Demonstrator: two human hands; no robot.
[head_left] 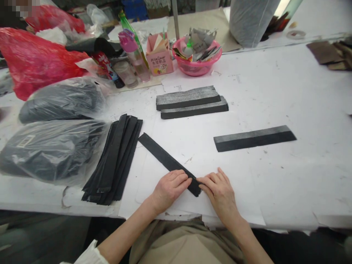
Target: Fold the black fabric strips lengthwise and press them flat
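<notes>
A narrow black strip (165, 156) lies diagonally on the white table, its lower right end between my hands. My left hand (172, 187) rests on that strip with its fingers together, pinching the edge. At the strip's right edge, my right hand (218, 190) pinches with thumb and index finger. Another strip (254, 138), grey along its top and black below, lies to the right. Two overlapping grey and black strips (189, 99) are farther back. To the left is a fanned pile of black strips (115, 161).
Plastic-wrapped black bundles (55, 150) and a red bag (41, 60) are at the left. Bottles, a pink box (159, 58) and a pink basket (196, 68) stand along the back. Brown pieces (327, 53) lie at the far right. The table's front edge is near my body.
</notes>
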